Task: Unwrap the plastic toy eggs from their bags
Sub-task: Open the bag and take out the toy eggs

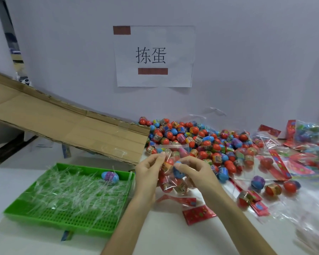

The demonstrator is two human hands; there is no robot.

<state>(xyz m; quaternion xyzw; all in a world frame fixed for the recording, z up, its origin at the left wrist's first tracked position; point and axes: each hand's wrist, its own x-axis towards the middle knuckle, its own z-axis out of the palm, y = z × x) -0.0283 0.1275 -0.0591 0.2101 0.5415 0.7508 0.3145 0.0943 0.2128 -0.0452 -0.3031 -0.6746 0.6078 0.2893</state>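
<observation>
The wall (pixel 247 52) closes the far side of the table (pixel 173 240), with a paper sign (pixel 155 56) taped to it. A cardboard sheet (pixel 63 122) slopes down from the left. Its low corner ends over the far right corner of the green tray (pixel 66 219), near the left hand (pixel 147 173). The tray lies at front left, holding clear shreds (pixel 72 190) and a lone egg (pixel 110 177) by its far edge. Its right rim runs just beside the left wrist. The pile (pixel 191 140) of loose eggs reaches from behind the hands back to the wall. Clear wrappers (pixel 263 142) and red cards (pixel 198 214) spread rightward to the frame's edge. Bare table shows between the forearms and along the near edge in front of the tray (a narrow wedge, hemmed by tray and cards).

The bag (pixel 170 183) is held between both hands, in front of the pile; whether its bottom clears the table I cannot tell. It is clear and stuffed with several eggs. Its long axis runs from the flat strip at its top, pointing away toward the pile, down to the rounded bottom nearer the person. The left hand's thumb and fingers pinch together on the film near the top left. The right hand (pixel 193 172) curls onto the bag's right side, thumb and forefinger pressed around a blue one inside.
</observation>
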